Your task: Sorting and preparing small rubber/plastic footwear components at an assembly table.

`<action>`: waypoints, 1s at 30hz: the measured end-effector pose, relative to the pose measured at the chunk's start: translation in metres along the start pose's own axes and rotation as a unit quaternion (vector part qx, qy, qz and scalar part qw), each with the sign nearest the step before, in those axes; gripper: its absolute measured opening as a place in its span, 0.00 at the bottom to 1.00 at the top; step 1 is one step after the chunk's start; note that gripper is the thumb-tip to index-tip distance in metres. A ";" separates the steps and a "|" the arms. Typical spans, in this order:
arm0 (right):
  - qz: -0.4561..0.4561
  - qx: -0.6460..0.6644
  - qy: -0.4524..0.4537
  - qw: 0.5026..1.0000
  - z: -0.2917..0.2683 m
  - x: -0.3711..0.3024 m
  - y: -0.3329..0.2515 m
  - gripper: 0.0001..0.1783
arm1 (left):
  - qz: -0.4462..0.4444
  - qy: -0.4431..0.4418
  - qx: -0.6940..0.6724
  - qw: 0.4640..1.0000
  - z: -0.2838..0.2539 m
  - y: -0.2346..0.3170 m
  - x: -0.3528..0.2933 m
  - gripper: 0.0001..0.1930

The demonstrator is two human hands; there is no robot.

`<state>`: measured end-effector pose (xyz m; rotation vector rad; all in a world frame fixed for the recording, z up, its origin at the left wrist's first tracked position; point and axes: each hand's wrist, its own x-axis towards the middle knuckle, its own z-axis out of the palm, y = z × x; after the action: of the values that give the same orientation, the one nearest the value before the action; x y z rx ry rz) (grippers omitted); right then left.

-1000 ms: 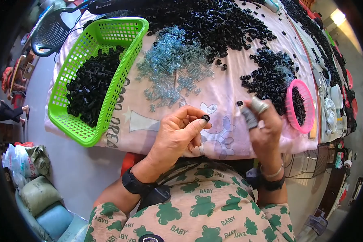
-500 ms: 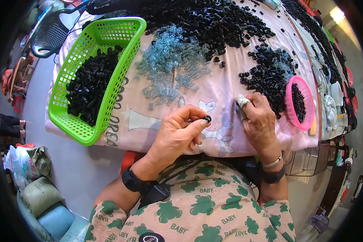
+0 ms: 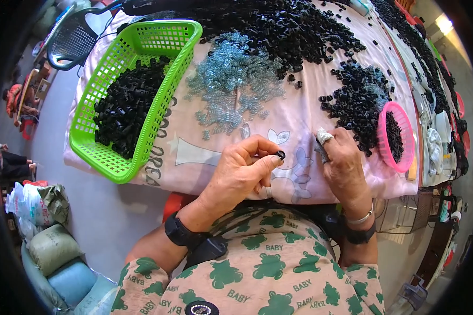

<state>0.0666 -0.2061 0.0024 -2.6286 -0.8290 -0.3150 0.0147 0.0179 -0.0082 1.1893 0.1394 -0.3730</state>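
Between the thumb and index finger of my left hand (image 3: 239,168) is a small black plastic ring-like piece (image 3: 280,155), held above the pink cloth. My right hand (image 3: 344,165) is closed, with its fingers curled down near the cloth. White tape wraps one of its fingers and something grey covers another. What its fingertips hold, if anything, is hidden. Just beyond it lies a heap of small black plastic parts (image 3: 352,100), with some clear springs among them. A larger pile of clear bluish springs (image 3: 231,79) spreads ahead of my left hand.
A green plastic basket (image 3: 142,136) of black parts stands at the left. On the right, a pink basket (image 3: 382,139) contains thin dark pieces. Many black parts (image 3: 299,31) cover the table's far side. A dark chair (image 3: 71,44) is at the far left; stuffed sacks (image 3: 52,249) sit on the floor.
The whole view has shifted slightly, so the table and baskets appear a little farther right. My left hand keeps its pinch on the black piece; my right hand stays beside the heap.
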 end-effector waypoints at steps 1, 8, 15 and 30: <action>-0.002 0.003 0.003 1.000 0.000 0.000 0.000 0.17 | -0.001 -0.003 -0.004 1.000 0.001 0.000 0.001 0.09; 0.016 0.008 -0.006 1.000 -0.003 0.002 -0.004 0.13 | -0.009 -0.011 -0.004 1.000 0.001 0.003 0.000 0.10; 0.009 0.005 -0.018 1.000 -0.002 0.002 -0.003 0.12 | -0.016 -0.027 0.003 1.000 0.001 0.001 0.001 0.09; 0.003 0.086 0.010 0.996 -0.003 0.002 -0.001 0.13 | -0.013 -0.011 0.002 1.000 0.001 0.002 0.001 0.10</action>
<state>0.0678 -0.2057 0.0062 -2.4648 -0.8039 -0.2558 0.0166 0.0173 -0.0067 1.1878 0.1358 -0.4099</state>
